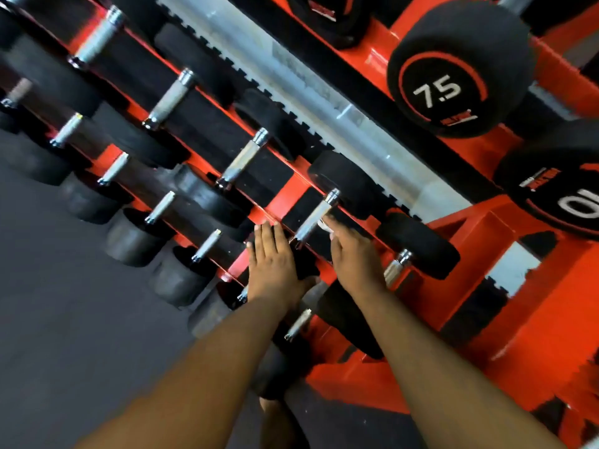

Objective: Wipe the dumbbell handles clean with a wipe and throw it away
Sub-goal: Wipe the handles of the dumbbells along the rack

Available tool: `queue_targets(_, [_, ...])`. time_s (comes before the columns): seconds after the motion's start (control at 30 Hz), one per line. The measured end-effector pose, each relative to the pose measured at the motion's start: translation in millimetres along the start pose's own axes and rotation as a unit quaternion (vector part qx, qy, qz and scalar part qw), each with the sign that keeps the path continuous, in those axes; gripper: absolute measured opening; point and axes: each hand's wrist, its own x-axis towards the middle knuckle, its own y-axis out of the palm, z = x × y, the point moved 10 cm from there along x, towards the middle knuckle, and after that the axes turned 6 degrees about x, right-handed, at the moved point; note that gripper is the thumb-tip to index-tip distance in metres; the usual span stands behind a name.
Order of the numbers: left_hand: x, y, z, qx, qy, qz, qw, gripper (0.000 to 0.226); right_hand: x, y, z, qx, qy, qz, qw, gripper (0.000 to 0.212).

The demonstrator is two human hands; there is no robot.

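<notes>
Chrome dumbbell handle (314, 217) on the red rack (505, 241), a hand at each side of it.

Its long axis slants from lower left to upper right, a polished collar at each end, black heads either side. The right hand (351, 254) lies just right of the handle, a scrap of white wipe (325, 225) showing at its fingers; how tightly they grip it I cannot tell. The left hand (272, 260) rests flat, fingers straight and holding nothing, on the black head (303, 265) beside the handle.

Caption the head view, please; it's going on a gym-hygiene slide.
Right hand holds a white wipe beside a chrome dumbbell handle; left hand rests flat on the red rack.
</notes>
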Motion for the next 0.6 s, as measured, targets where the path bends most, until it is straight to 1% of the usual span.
queue_targets(0.07, [10, 2, 4, -0.021, -0.026, 0.019, 0.999, 0.149, 19, 26, 6, -0.068, -0.092, 0.04, 0.993, 0.043])
queue_targets(0.13, [13, 3, 16, -0.052, -0.061, 0.023, 0.997, 0.16, 27, 54, 6, -0.138, -0.162, 0.1, 0.972, 0.047])
queue_targets(0.17, [13, 4, 22, -0.065, -0.077, 0.024, 0.995, 0.163, 25, 67, 10, -0.179, -0.203, 0.137, 0.953, 0.047])
queue_targets(0.2, [13, 4, 25, -0.072, -0.084, 0.028, 0.994, 0.164, 15, 79, 13, -0.221, -0.247, 0.179, 0.926, 0.048])
queue_targets(0.23, [12, 4, 25, -0.074, -0.086, 0.033, 0.993, 0.163, 3, 89, 14, -0.259, -0.288, 0.214, 0.897, 0.053])
queue_targets(0.27, [12, 5, 25, -0.074, -0.087, 0.041, 0.993, 0.161, -4, 94, 11, -0.29, -0.321, 0.233, 0.871, 0.059])
queue_targets(0.3, [14, 5, 23, -0.072, -0.086, 0.052, 0.992, 0.16, -6, 93, 6, -0.32, -0.331, 0.24, 0.855, 0.062])
queue_targets(0.33, [15, 5, 24, -0.07, -0.088, 0.062, 0.992, 0.159, -1, 88, 0, -0.34, -0.326, 0.226, 0.853, 0.064])
queue_targets(0.37, [16, 5, 23, -0.066, -0.085, 0.074, 0.991, 0.159, 10, 79, -8, -0.349, -0.294, 0.201, 0.867, 0.066])
queue_targets(0.4, [16, 5, 23, -0.06, -0.083, 0.085, 0.991, 0.158, 21, 69, -18, -0.354, -0.244, 0.176, 0.885, 0.071])
queue_targets(0.43, [16, 5, 24, -0.057, -0.083, 0.096, 0.99, 0.158, 30, 63, -23, -0.354, -0.196, 0.159, 0.9, 0.076])
queue_targets(0.47, [16, 5, 24, -0.055, -0.08, 0.108, 0.989, 0.157, 30, 62, -23, -0.351, -0.167, 0.15, 0.909, 0.079])
queue_targets(0.5, [17, 5, 25, -0.056, -0.08, 0.116, 0.988, 0.156, 24, 69, -16, -0.349, -0.179, 0.149, 0.908, 0.081])
queue_targets(0.6, [16, 4, 24, -0.058, -0.085, 0.116, 0.988, 0.154, -7, 101, -5, -0.352, -0.278, 0.215, 0.867, 0.082])
